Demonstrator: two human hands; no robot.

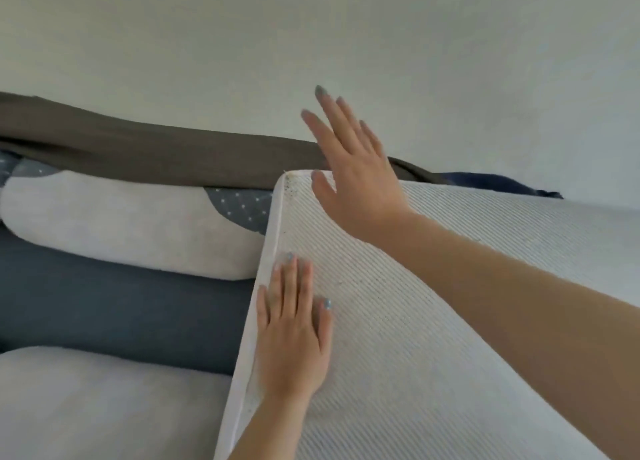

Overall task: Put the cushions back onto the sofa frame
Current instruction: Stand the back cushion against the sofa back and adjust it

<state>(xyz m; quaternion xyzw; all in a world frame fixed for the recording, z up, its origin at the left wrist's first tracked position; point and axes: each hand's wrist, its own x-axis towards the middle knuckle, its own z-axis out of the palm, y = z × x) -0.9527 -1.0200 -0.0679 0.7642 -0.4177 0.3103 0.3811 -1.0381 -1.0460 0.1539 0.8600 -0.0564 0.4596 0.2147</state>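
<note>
Ribbed cushion point(467, 303) lies at the right of the sofa point(121, 314), its left edge raised beside the back cushion point(131, 224). Our left hand point(294, 331) rests flat on it near that edge, fingers straight, gripping nothing; our right hand point(356, 179) is lifted over the far corner, fingers spread, also empty. We judge the step is seating: press with flat palms from the edge toward the back, so the corner drops against the backrest without bunching.

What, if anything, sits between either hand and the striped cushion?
Nothing visible. The left hand lies flat on the striped cushion by its left edge; the right hand is open at its top corner, contact unclear.
</note>
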